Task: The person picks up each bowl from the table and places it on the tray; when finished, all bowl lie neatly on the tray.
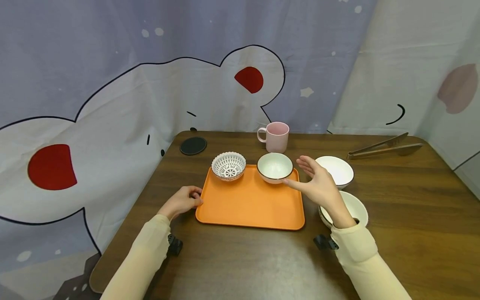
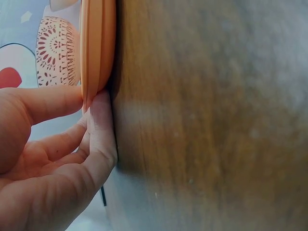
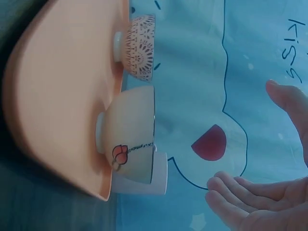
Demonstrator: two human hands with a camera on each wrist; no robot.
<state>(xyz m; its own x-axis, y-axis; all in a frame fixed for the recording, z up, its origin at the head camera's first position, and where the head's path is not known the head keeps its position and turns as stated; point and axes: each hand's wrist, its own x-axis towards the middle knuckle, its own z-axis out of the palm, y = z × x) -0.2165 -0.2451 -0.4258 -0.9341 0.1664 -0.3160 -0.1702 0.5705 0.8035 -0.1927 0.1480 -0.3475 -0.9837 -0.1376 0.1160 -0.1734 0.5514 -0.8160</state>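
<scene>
An orange tray (image 1: 249,204) lies on the table, carrying a patterned bowl (image 1: 228,166) at its back left and a pale green bowl (image 1: 275,167) at its back right. My left hand (image 1: 182,201) pinches the tray's left edge. In the left wrist view the thumb (image 2: 57,102) presses the rim from above and a finger is tucked under it. My right hand (image 1: 318,185) hovers just right of the pale green bowl, thumb and fingers spread apart and holding nothing. The right wrist view shows a gap between this hand (image 3: 269,192) and the bowl, which bears a red flower motif.
Behind the tray stands a pink mug (image 1: 276,137), with a dark round coaster (image 1: 193,146) to its left. A white bowl (image 1: 335,171) and another bowl (image 1: 356,208) sit right of the tray, the nearer one partly hidden by my right forearm. Tongs (image 1: 386,149) lie at the back right.
</scene>
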